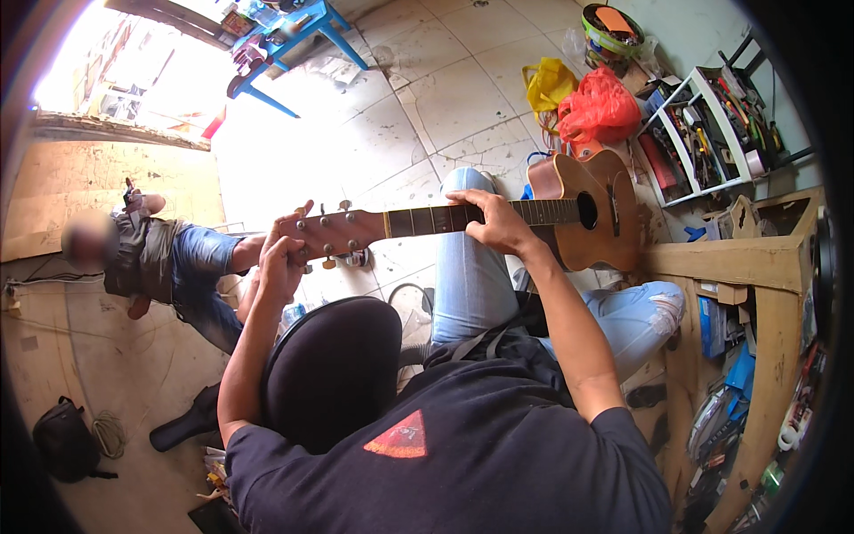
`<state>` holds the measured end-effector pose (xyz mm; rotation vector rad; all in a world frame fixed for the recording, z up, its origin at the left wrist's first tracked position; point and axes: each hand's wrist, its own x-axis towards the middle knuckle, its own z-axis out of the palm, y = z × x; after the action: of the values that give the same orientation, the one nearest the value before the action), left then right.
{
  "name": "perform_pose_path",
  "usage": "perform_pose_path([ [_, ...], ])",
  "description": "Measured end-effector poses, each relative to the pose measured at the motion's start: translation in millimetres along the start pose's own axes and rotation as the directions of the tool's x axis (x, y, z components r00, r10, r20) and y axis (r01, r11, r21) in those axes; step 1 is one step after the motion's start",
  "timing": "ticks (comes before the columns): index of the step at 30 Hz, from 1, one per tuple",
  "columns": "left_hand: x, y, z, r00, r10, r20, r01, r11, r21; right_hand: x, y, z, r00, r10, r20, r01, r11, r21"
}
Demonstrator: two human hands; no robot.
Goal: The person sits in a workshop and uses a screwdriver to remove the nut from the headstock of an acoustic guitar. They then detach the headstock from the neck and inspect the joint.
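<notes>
Centrally, an acoustic guitar [498, 218] of glossy brown wood lies level across the person's denim-clad lap. Beyond its rounded body stands a rough wooden workbench [738, 262]. The right hand [496, 222] wraps the dark fretted neck. The left hand [283, 258] pinches small metal tuning pegs [329, 260] under the reddish headstock.

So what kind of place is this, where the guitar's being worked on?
Probably a small workshop or repair shop. A white rack full of hand tools stands by the wall, a rough wooden workbench is cluttered with parts, and the acoustic guitar lies across the person's lap, left hand at the headstock tuners.
</notes>
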<state>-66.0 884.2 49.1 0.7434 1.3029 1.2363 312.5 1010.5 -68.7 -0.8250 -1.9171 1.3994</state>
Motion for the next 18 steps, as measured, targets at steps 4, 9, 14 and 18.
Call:
perform_pose_path([
  [4, 0.9, 3.4, 1.2, 0.999, 0.005, 0.044, -0.007, 0.999, 0.034, -2.2, -0.3, -1.8, 0.999, 0.048, -0.018, -0.048, 0.999, 0.027],
  [9, 2.5, 4.0, 6.0, 0.999, 0.028, 0.022, -0.028, 0.999, 0.022, -3.5, -3.5, -2.1, 0.998, 0.068, -0.017, -0.067, 0.997, 0.045],
  [14, 0.7, -0.1, -3.6, 1.000, 0.021, 0.019, -0.022, 0.999, 0.027, -2.5, -1.0, 3.0, 0.998, 0.040, -0.039, -0.038, 0.999, 0.032],
  [18, -0.9, 1.4, 4.8, 1.000, 0.003, -0.021, -0.002, 0.998, 0.061, 9.5, -5.0, 4.1, 0.997, 0.072, -0.019, -0.072, 0.997, 0.017],
])
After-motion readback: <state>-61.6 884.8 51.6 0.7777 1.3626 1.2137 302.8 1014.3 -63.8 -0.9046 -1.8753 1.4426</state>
